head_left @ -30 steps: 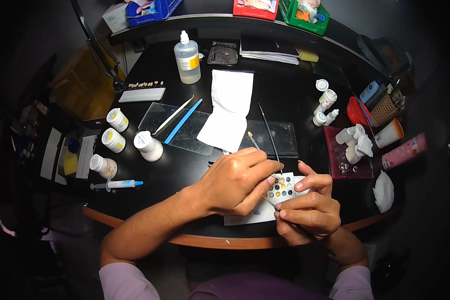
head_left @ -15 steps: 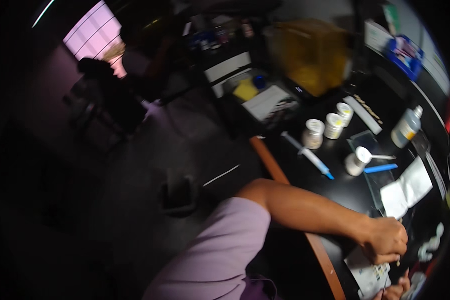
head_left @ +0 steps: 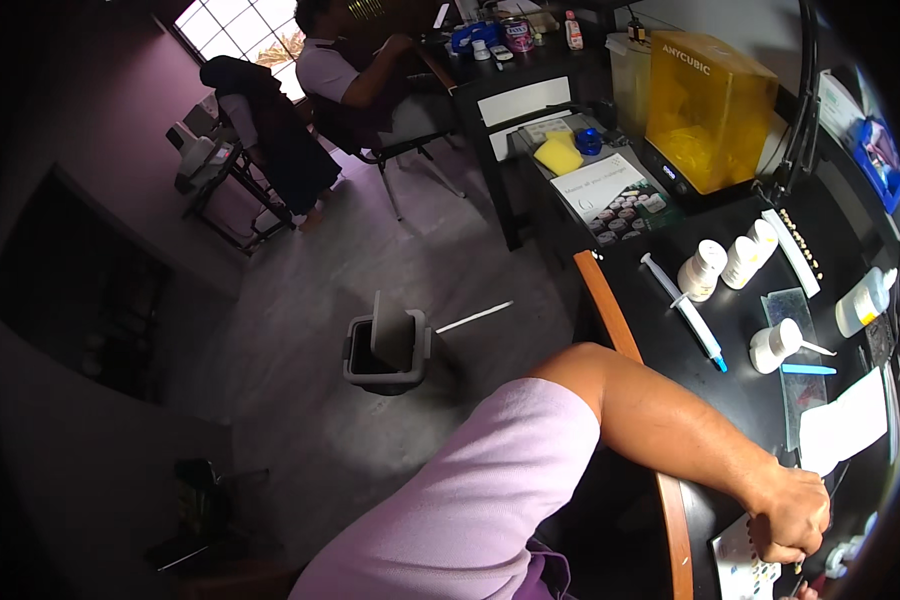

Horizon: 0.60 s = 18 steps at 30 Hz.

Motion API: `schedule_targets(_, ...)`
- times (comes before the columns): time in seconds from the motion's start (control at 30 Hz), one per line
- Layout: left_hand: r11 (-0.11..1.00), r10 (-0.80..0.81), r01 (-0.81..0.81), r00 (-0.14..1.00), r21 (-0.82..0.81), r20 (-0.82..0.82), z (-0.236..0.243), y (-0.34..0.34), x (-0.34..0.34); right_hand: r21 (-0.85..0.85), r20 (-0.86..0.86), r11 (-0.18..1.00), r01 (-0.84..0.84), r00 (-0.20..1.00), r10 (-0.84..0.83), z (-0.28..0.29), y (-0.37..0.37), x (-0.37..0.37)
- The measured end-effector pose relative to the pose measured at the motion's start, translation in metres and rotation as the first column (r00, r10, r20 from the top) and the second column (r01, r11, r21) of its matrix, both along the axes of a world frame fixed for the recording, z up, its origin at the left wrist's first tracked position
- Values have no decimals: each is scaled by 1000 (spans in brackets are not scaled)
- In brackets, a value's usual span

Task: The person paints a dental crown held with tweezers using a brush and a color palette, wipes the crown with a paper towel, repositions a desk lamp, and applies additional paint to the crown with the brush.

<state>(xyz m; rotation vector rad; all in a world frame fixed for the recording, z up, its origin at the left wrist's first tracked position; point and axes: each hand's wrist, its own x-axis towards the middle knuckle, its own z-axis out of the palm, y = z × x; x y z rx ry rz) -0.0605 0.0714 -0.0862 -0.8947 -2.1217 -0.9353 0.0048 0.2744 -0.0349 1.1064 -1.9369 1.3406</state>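
My left hand [head_left: 795,512], on the bent arm with a lavender sleeve, is closed over the black table at the lower right. A small pale tip shows just below its fingers; what they grip is too hidden to name. Under and beside this hand lies a white card [head_left: 732,560] marked with small dark spots. Of my right hand [head_left: 806,592] only a bit of the fingers shows at the bottom edge. Beyond the left hand are a folded white paper [head_left: 850,425], a glass slab [head_left: 799,405], a white-capped jar [head_left: 773,348] and a blue stick [head_left: 808,369].
A large syringe [head_left: 688,312], several white jars [head_left: 703,270] and a squeeze bottle [head_left: 863,303] stand or lie farther back. Behind them is a machine with an amber cover [head_left: 705,115]. The table has a wooden edge [head_left: 610,300]. A bin [head_left: 385,350] and two people are to the left.
The view has shifted, so the table's contents appear farther right and lower, and it is brighter and sharper. My right hand has mostly left the picture; my left stays closed by the card.
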Motion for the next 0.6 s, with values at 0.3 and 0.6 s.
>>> schedule_targets(0.3, 987, -151, 148, 988, 64, 39, 24, -21, 40, -84, 31, 985, -151, 988, 154, 5, 0, -14)
schedule_targets(0.6, 959, -284, 281, 934, 48, 216, 72, -21, 49, -77, 51, 945, -319, 945, 324, 32, 11, -15)
